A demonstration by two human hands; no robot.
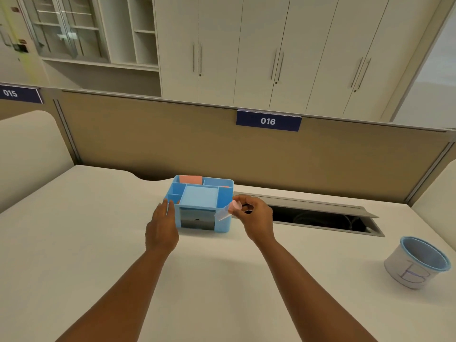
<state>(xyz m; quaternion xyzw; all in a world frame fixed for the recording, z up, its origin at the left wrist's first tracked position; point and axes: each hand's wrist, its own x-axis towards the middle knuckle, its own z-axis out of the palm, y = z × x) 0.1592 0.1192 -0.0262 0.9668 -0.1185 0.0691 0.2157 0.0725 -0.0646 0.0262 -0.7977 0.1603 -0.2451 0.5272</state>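
Note:
A light blue desk organiser (pixel 223 227) with several compartments stands on the beige desk (pixel 86 243), near its back. A pink pad (pixel 190 179) lies in a rear compartment. My left hand (pixel 161 229) rests flat against the organiser's left wall, fingers straight. My right hand (pixel 255 218) hovers at the organiser's right front corner and pinches a small pink item with a clear, thin body (pixel 228 211) that points down to the left.
A blue-rimmed cup (pixel 417 262) wrapped in white paper marked "B" stands at the right. Behind my right hand a cable tray (pixel 320 218) lies open in the desk. A tan partition with label 016 (pixel 268 120) closes the back.

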